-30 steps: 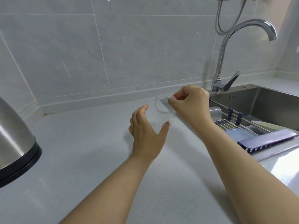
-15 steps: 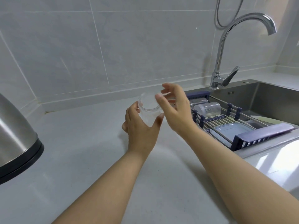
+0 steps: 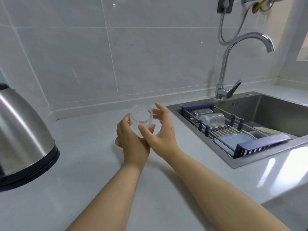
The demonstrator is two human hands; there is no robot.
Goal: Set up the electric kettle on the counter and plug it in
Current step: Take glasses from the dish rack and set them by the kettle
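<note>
The pale grey stone counter is seen beneath both forearms, and a stainless-steel sink holding a blue-ended wire drying rack lies to the right of the grip. The brushed-steel electric kettle with a black base ring stands well to the left of the grip, cut off by the frame edge; its long axis appears upright though tilted by the wide lens, and its spout direction cannot be told. A black wall socket with a cable hanging from it is set high above and to the right.

A small clear plastic jar is held over the counter, its round end turned towards the camera. It is gripped from below by the left hand, fingers curled round it. The right hand is laid against the jar's right side with fingers loosely spread.

The jar could slip, being smooth and held only partly. The kettle is untouched, and no cord of its own is visible; the socket looks far from it, so reach may fail.
</note>
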